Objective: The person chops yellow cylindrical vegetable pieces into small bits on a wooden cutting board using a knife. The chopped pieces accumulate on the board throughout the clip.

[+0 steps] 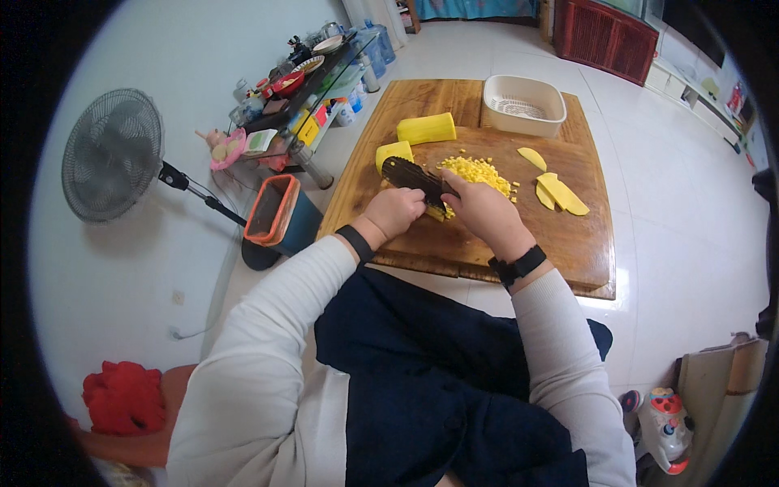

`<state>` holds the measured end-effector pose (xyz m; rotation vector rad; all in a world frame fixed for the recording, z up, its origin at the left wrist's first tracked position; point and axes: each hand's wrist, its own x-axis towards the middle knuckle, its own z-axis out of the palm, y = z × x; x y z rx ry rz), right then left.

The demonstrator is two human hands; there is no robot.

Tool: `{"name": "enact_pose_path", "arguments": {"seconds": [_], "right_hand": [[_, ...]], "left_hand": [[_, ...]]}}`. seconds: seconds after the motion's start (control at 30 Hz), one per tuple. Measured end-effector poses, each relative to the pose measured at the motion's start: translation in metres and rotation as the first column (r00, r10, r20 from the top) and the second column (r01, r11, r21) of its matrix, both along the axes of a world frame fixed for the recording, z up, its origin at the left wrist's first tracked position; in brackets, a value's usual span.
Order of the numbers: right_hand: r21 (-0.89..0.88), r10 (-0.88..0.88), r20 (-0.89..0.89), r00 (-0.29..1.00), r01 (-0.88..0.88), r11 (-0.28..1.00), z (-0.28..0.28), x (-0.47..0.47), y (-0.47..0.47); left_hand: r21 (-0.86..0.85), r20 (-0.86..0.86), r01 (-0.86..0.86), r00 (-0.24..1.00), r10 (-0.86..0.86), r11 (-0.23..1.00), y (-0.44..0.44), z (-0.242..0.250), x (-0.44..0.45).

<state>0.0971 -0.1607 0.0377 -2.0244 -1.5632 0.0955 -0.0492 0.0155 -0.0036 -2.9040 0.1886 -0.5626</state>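
My right hand [484, 210] grips the handle of a dark-bladed kitchen knife [411, 176]. The blade slants up to the left over the wooden cutting board [548, 243]. Just left of its lower edge, my left hand [395, 211] has bent fingers on yellow strips [436, 213], partly hidden by the blade and fingers. Small yellow dice [478, 172] lie heaped beyond my right hand. Flat yellow slices [561, 193] rest on the board's right side. A thick peeled yellow piece [426, 127] lies near the far left, with a shorter chunk [394, 154] nearer, beside the blade tip.
A cream draining basket [524, 119] stands at the table's far right. Left of the wooden table [414, 94] are an orange-rimmed bin [271, 210], a standing fan [112, 156] and a glass shelf unit [286, 109] loaded with dishes. A toy [664, 426] sits at lower right.
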Motion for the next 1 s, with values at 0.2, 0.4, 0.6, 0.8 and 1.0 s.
{"name": "enact_pose_path", "arguments": {"seconds": [0.2,0.4,0.6,0.8,1.0], "right_hand": [[0.045,0.001,-0.034,0.999,0.0,0.999,0.014,-0.003,-0.005],[-0.009,0.017,-0.001,1.0,-0.017,1.0,0.014,-0.006,-0.006],[-0.049,0.042,-0.042,0.998,-0.044,0.998,0.003,-0.003,0.006],[-0.077,0.01,-0.041,0.999,-0.013,0.997,0.005,-0.005,0.008],[-0.026,0.02,-0.03,0.999,-0.021,0.999,0.021,-0.003,-0.002]], "left_hand": [[-0.003,-0.007,-0.037,0.999,0.037,0.999,-0.003,-0.001,-0.002],[0.02,0.015,-0.016,1.0,0.016,1.0,-0.001,-0.003,-0.002],[-0.019,-0.025,-0.01,1.0,0.009,1.0,0.002,-0.002,-0.002],[0.01,-0.039,-0.014,0.999,0.015,1.0,0.004,-0.003,0.0],[-0.001,0.036,-0.017,0.999,0.017,1.0,0.003,-0.009,-0.003]]}}
